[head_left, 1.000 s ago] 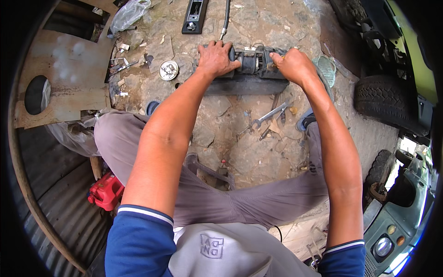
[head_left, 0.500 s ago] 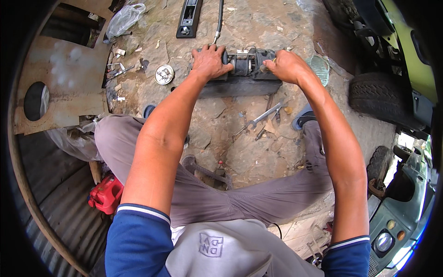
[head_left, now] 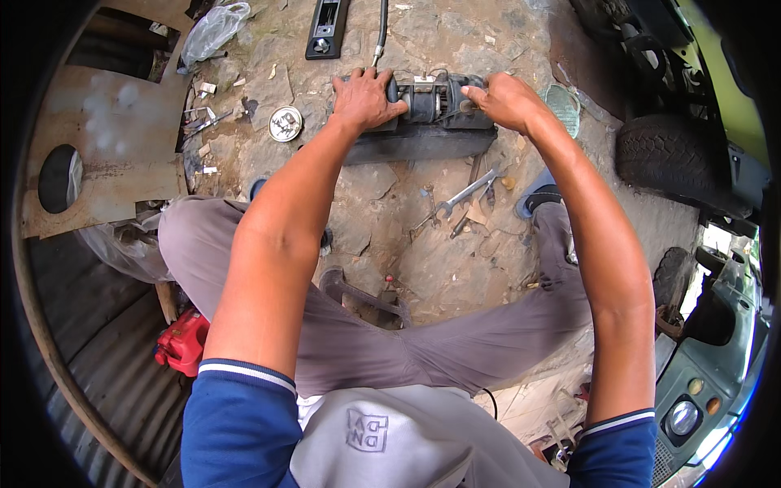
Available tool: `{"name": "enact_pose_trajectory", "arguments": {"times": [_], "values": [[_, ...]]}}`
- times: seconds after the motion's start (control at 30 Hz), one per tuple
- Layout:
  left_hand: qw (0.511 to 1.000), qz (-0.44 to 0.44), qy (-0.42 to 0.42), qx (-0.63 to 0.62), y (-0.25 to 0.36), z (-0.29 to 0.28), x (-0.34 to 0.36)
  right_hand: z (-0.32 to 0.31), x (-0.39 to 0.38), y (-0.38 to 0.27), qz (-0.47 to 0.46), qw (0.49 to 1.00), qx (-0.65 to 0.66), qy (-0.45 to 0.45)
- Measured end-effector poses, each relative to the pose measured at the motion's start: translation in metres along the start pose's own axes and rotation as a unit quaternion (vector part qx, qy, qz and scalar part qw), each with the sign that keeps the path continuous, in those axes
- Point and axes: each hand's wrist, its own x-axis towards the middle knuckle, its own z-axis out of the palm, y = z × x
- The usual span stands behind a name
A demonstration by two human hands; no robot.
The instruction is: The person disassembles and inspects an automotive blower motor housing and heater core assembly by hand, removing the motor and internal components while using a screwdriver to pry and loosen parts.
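A long black plastic housing (head_left: 423, 145) lies across the ground in front of me. It looks like a car blower unit, with a round motor (head_left: 423, 106) exposed in its middle. On its left end rests my left hand (head_left: 364, 99), palm down, fingers spread over the far edge and thumb pointing at the motor. My right hand (head_left: 511, 102) is closed at the right end, thumb and bent fingers against the black casing. Whether a small part sits between those fingertips is hidden. A white connector (head_left: 423, 80) shows at the motor's far side.
Spanners (head_left: 465, 197) lie between my feet and the housing. A round tin (head_left: 285, 124) of small parts is at left, a green basket (head_left: 563, 111) at right. Beyond lie a black panel (head_left: 327, 31) and a hose (head_left: 382, 32). A tyre (head_left: 671, 163) stands at right, a red jerrycan (head_left: 181, 342) at left.
The whole view has shifted slightly. My right hand has moved a little toward the far side of the housing's right end. My left hand keeps its place on the left end.
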Motion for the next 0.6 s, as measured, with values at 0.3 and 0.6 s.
{"name": "enact_pose_trajectory", "arguments": {"times": [0.3,0.6], "values": [[1.000,-0.006,-0.020,0.008,0.001,-0.003,0.005,0.012,-0.008,0.009,-0.176,0.980,-0.070,0.066],[1.000,-0.002,-0.018,0.010,-0.001,-0.003,-0.002,0.015,-0.016,-0.009,-0.076,0.990,-0.064,0.102]]}}
